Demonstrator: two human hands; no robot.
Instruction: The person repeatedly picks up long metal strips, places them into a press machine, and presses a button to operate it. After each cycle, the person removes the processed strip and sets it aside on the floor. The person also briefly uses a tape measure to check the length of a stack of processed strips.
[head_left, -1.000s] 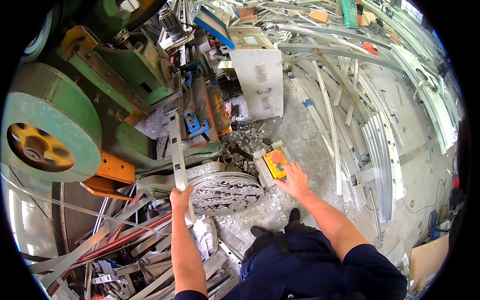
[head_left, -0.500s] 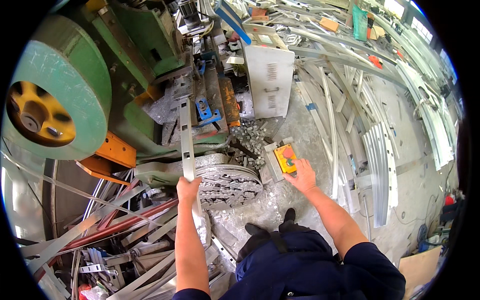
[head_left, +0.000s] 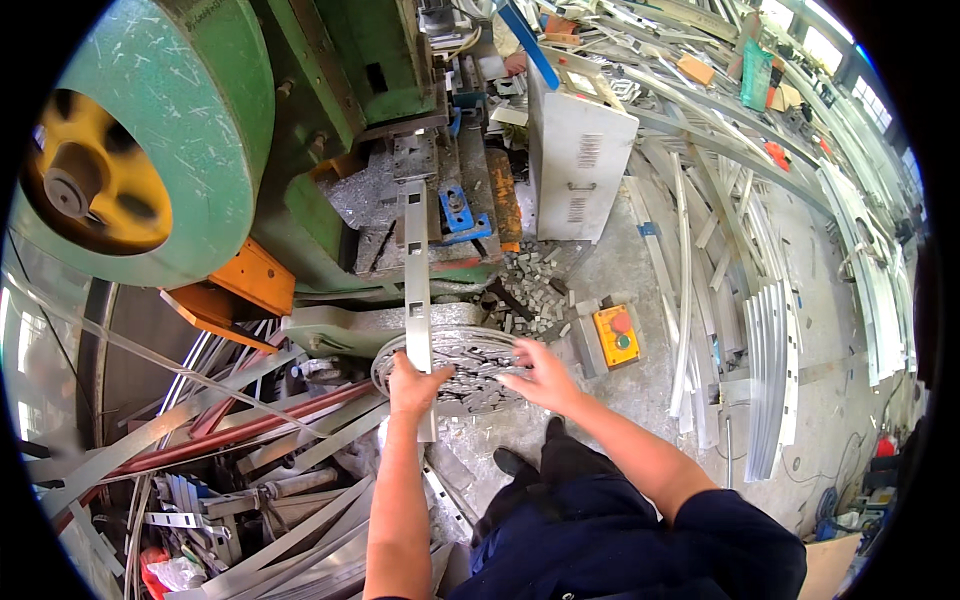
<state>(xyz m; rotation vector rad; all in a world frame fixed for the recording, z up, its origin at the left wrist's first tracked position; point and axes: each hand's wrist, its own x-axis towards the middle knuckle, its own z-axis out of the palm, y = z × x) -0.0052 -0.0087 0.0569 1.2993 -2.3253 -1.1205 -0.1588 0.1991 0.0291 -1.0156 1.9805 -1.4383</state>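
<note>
My left hand [head_left: 412, 386] is closed round the lower part of a long silvery metal bar [head_left: 416, 285] with square holes. The bar's far end lies at the die [head_left: 414, 155] of a green press. My right hand [head_left: 545, 378] is above the right edge of a round plate heaped with metal scraps [head_left: 475, 395], its thumb and fingers apart with nothing between them. To its right stands a yellow control box [head_left: 617, 338] with a red and a green button; the hand is not touching it.
The press's big green flywheel [head_left: 215, 150] stands at left, above an orange bracket [head_left: 235, 295]. Tangled metal strips [head_left: 270, 470] fill the lower left. A grey cabinet [head_left: 580, 150] stands behind the control box, and long metal profiles [head_left: 765, 380] lie on the floor at right.
My right hand has left the control box and moved left toward the bar. My left hand still grips the bar. The whole view has shifted, the press appearing further right.
</note>
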